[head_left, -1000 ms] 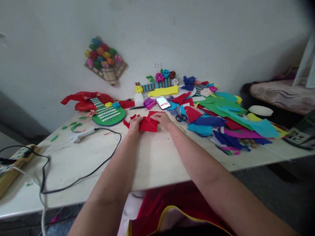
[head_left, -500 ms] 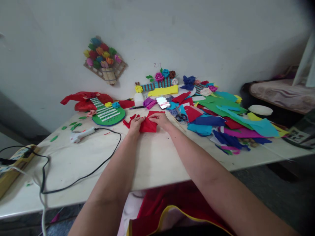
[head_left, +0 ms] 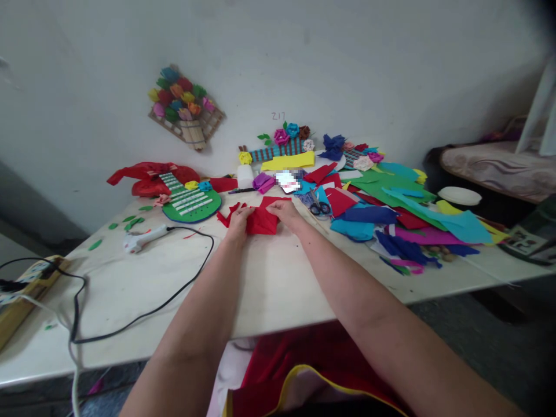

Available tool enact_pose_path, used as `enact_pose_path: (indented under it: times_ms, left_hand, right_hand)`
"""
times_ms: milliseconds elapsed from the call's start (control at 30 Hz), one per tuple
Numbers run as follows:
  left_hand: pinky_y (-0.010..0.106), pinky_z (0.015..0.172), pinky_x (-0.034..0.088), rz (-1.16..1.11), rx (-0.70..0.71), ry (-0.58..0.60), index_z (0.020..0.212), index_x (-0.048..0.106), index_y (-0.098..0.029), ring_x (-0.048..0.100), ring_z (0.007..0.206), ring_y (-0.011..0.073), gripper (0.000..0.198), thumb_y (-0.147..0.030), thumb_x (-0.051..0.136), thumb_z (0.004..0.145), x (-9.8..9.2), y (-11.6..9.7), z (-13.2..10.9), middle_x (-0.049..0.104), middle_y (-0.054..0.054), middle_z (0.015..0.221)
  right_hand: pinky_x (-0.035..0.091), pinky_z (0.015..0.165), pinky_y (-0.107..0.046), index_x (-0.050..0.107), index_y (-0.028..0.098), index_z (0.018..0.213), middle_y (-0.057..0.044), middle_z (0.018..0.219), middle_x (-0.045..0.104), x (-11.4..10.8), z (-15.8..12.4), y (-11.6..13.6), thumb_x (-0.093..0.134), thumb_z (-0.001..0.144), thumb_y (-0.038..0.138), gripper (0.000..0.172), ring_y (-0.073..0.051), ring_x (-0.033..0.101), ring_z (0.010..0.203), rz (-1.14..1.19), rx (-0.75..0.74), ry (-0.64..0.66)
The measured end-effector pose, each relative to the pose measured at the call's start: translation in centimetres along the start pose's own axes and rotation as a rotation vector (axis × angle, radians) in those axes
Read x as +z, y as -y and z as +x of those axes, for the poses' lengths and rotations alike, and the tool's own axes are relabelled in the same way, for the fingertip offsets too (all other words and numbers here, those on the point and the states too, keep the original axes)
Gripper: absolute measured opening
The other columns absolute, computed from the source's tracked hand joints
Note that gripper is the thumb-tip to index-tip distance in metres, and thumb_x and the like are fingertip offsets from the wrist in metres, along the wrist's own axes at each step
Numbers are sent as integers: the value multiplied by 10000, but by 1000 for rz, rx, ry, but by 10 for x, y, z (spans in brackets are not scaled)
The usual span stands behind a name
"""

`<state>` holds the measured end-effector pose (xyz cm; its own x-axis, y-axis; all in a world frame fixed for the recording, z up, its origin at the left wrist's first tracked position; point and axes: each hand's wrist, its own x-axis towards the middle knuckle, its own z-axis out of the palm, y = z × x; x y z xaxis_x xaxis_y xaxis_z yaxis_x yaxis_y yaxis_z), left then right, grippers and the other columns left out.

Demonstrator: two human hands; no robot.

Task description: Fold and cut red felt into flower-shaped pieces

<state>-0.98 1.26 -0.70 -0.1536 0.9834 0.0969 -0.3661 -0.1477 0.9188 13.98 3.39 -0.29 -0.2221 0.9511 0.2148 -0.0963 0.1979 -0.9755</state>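
A sheet of red crepe paper (head_left: 263, 223) lies on the table between my hands, with crumpled red strips at its left end. My left hand (head_left: 238, 222) grips the paper at the left, its thumb and fingers pinched together. On the other side, my right hand (head_left: 284, 212) pinches the sheet near its right edge. Both hands rest low, close to the tabletop. Scissors (head_left: 320, 207) with dark handles lie to the right of my right hand. Beyond the red sheet are a black pen (head_left: 241, 190) and a phone (head_left: 287, 182) with a blurred screen.
A glue gun (head_left: 146, 238) lies at left, its black cable looping across the table (head_left: 260, 295) to a power strip (head_left: 32, 295). A green guitar-shaped craft (head_left: 191, 202) stands behind it. Coloured paper (head_left: 369, 214) covers the right side, near a green bottle (head_left: 536, 234).
My right hand has shifted slightly to the right, away from my left hand. Both hands keep hold of the red paper.
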Motion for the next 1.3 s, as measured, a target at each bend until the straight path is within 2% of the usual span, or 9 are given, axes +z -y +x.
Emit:
enact_pose_path:
  times_ms: [100,233,367,433,567,800,1100,1300]
  left_hand:
    - [253,556,451,2,2,20,598,611,-127,550,507,121,245,-316,755,538,3,-2,-3,605,25,561]
    - [221,500,411,33,19,5,524,550,-139,516,469,96,299,-324,784,500,5,-4,-8,570,1,518]
    - [216,498,406,47,24,24,527,530,-148,518,482,96,321,-343,784,503,4,-4,-8,576,-5,531]
    - [208,493,396,54,36,21,524,520,-149,508,475,88,332,-351,783,504,3,-4,-7,567,-11,520]
    - [202,478,373,93,51,25,525,517,-147,489,458,80,347,-376,778,508,2,-4,-6,544,-21,494]
    - [208,467,364,134,48,68,551,535,-152,492,462,88,327,-385,764,534,3,-3,-6,564,-13,512]
    - [249,534,439,44,-12,106,559,584,-148,542,500,120,277,-317,790,484,2,-3,-5,578,-1,531]
    - [279,603,474,22,-4,82,609,624,-133,600,580,162,287,-367,772,534,4,-2,-6,601,36,565]
  right_hand:
    - [409,538,-226,619,145,642,14,584,583,1,3,-4,610,656,214,71,-96,507,544,-5,-22,-3]
    - [416,550,-230,620,148,644,13,579,583,2,4,-6,621,655,209,62,-96,511,540,-26,-26,1]
    - [390,484,-231,596,145,639,8,546,558,1,-3,4,633,680,355,217,-107,494,498,31,12,4]
    - [388,465,-246,601,141,679,-12,548,564,1,-7,10,563,730,468,333,-126,507,494,96,108,-25]
    - [377,457,-247,582,141,672,-10,526,551,0,-9,14,566,726,463,327,-128,503,481,117,178,-46]
    - [265,422,-227,485,164,525,42,447,435,-2,-3,0,624,638,426,317,-82,379,429,-81,31,-29]
    - [275,449,-230,474,166,513,42,473,406,-3,3,-5,592,647,400,293,-81,361,465,-185,-71,-62]
    - [305,481,-232,507,154,514,39,495,431,-2,1,-2,598,638,384,276,-82,379,483,-199,-129,-29]
